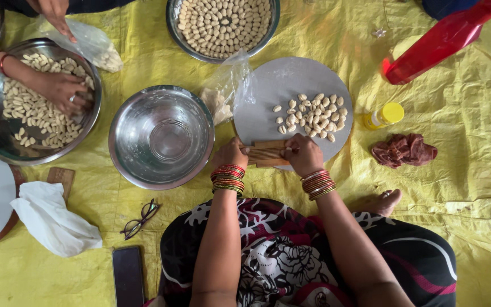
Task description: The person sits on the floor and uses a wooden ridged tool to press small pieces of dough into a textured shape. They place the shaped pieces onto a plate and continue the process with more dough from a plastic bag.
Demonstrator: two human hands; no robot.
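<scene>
Ridged wooden board [266, 152] lies at the near edge of the round grey plate [291, 85], and we grip it from both sides. Our left hand [230, 154] curls shut on its left end; our right hand [303, 154] pinches a small dough piece [287, 150] against the ridges. Shaped dough shells [313, 115] sit piled on the plate just beyond.

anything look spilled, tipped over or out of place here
Mostly tidy. Two things lie on their sides on the yellow sheet: a red bottle at upper right and a small yellow-capped bottle beside the round board. Nothing has leaked from either. Folded eyeglasses lie loose near the knee.
</scene>
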